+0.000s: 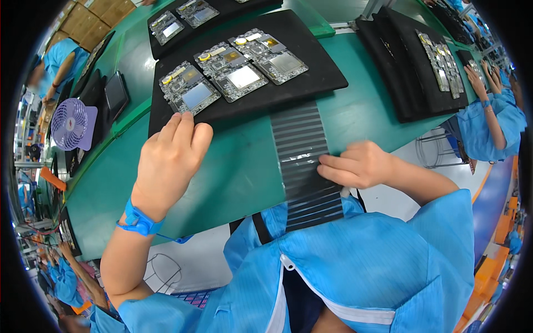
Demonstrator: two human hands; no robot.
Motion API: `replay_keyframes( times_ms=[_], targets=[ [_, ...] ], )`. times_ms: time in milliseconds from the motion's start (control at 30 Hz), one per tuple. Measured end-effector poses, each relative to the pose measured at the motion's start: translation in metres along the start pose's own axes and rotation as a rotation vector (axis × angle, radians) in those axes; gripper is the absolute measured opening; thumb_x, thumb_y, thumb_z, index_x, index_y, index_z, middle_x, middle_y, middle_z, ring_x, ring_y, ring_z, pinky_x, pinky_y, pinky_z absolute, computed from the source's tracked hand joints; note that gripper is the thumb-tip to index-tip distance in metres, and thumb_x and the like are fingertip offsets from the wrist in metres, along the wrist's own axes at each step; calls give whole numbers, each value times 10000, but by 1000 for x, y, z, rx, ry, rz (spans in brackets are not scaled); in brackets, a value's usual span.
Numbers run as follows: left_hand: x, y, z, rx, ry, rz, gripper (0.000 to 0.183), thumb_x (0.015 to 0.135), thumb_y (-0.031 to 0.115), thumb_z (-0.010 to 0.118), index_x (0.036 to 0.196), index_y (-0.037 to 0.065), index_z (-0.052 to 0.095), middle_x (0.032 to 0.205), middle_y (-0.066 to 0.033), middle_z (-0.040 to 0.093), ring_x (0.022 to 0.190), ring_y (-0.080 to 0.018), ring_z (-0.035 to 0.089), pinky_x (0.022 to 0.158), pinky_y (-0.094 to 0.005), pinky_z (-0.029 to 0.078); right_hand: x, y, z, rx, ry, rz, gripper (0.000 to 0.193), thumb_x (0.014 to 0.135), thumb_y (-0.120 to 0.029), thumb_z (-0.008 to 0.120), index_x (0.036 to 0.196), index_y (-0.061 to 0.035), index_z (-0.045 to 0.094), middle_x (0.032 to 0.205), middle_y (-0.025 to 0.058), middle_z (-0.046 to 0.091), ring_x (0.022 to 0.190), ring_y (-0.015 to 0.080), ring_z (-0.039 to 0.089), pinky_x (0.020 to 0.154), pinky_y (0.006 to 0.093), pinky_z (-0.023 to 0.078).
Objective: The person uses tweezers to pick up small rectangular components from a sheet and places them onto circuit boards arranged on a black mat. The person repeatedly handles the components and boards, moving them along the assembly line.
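The fingertips of my left hand are closed at the near corner of the leftmost circuit board. That board lies with two more, a middle circuit board and a right circuit board, on a black foam pad. Each has a bright metal shield and a yellow round part. Below the pad, a sheet of black strips on a clear backing runs toward my lap. At its right edge my right hand pinches, slightly blurred; its fingertips partly hide what they grip. A blue wrist strap circles my left wrist.
The green table carries another black pad with boards farther back. Stacked black pads with boards stand at right, near a co-worker's hand. A purple fan and a dark tray are at left.
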State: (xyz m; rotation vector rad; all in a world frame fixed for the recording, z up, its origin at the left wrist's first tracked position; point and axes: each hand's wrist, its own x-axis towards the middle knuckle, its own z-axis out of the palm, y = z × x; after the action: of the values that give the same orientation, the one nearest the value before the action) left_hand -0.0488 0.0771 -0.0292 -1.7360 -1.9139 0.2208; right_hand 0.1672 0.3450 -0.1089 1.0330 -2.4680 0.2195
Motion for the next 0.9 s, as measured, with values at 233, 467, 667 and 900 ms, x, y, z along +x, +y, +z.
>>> replay_keyframes(
  times_ms=[233, 467, 667, 900],
  targets=[
    [2, -1, 1, -25, -15, -12, 188, 688, 2, 619, 820, 34, 488, 987, -180, 640, 931, -295, 660, 647, -314, 559, 55, 56, 42, -296, 27, 138, 361, 682, -245, 633, 974, -39, 578, 1036, 131, 629, 558, 159, 592, 500, 285, 471],
    [-9, 8, 17, -13, -34, -32, 170, 692, -15, 613, 814, 21, 499, 1020, -191, 638, 953, -309, 655, 666, -330, 563, 44, 19, 19, 18, -151, 161, 504, 734, -257, 641, 1182, -46, 542, 1219, 163, 566, 521, 165, 605, 460, 296, 490],
    [-8, 8, 22, -2, -43, -19, 177, 693, -14, 621, 830, 22, 515, 1058, -203, 636, 968, -309, 652, 613, -305, 543, 80, 4, 31, -8, -161, 222, 319, 732, -204, 616, 959, 20, 631, 1006, 250, 645, 534, 205, 652, 431, 285, 495],
    [-13, 12, 22, 33, -46, -11, 139, 728, -12, 622, 811, 22, 515, 1057, -201, 637, 957, -304, 658, 583, -292, 532, 77, 25, 1, 77, -343, 249, 237, 699, -144, 603, 813, 60, 646, 982, 262, 655, 579, 216, 669, 433, 300, 495]
  ],
)
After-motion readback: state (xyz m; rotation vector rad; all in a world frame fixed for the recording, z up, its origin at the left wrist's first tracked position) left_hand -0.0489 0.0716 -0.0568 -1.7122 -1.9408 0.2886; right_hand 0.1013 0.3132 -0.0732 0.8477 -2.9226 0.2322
